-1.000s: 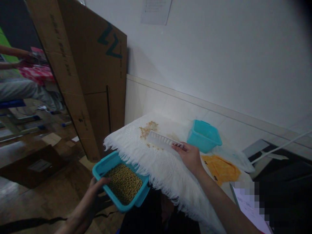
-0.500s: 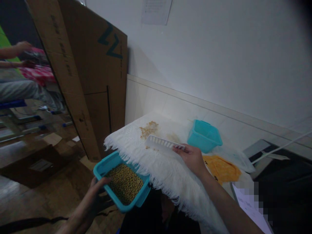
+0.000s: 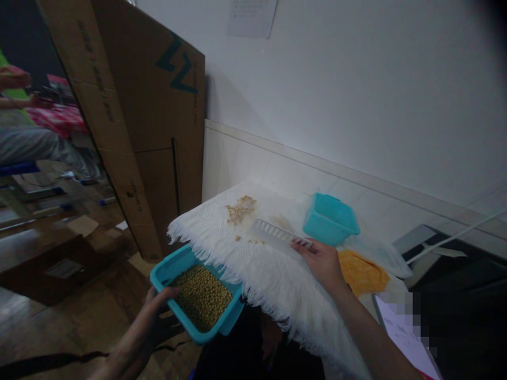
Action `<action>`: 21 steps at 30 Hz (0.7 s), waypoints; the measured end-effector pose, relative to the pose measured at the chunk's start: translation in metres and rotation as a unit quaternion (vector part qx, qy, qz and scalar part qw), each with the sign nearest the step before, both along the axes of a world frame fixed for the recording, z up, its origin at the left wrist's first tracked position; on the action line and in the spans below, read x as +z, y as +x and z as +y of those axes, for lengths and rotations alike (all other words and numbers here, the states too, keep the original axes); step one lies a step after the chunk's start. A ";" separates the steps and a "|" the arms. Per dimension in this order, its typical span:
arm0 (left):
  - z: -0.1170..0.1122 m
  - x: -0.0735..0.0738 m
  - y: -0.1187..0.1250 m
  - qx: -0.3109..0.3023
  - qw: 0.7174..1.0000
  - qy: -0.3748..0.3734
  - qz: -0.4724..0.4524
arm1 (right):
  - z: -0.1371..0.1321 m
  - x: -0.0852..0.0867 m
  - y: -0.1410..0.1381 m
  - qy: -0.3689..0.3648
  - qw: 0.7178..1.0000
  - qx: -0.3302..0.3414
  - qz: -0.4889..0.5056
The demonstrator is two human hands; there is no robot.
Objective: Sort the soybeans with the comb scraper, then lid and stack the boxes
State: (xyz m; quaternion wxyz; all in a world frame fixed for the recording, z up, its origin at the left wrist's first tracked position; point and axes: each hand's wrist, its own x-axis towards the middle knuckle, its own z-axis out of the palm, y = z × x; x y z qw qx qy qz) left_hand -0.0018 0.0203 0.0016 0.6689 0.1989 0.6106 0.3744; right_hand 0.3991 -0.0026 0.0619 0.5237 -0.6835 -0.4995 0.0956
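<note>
Right fingers (image 3: 304, 249) pinch the white slotted strip (image 3: 274, 237), which extends leftward.

No words can be read for sure. The tall cardboard box (image 3: 158, 116) has a big blue-green zigzag sign (image 3: 184, 82) on its wide side. Dark writing (image 3: 95, 76) runs down its narrow side — too blurry to read. The paper on the wall (image 3: 251, 21) has faint gray lines of print. A pale label (image 3: 64, 268) sits on the low brown box (image 3: 35, 277) — its print is too fuzzy.
</note>
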 end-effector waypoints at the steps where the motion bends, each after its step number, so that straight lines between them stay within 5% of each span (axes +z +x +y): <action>1: 0.000 0.000 0.000 -0.005 1.000 0.005 0.003 | 0.001 -0.001 -0.001 -0.001 1.000 0.004 0.006; 21: -0.002 -0.003 0.000 -0.011 1.000 0.023 0.010 | 0.005 -0.005 -0.018 0.008 0.998 0.042 0.056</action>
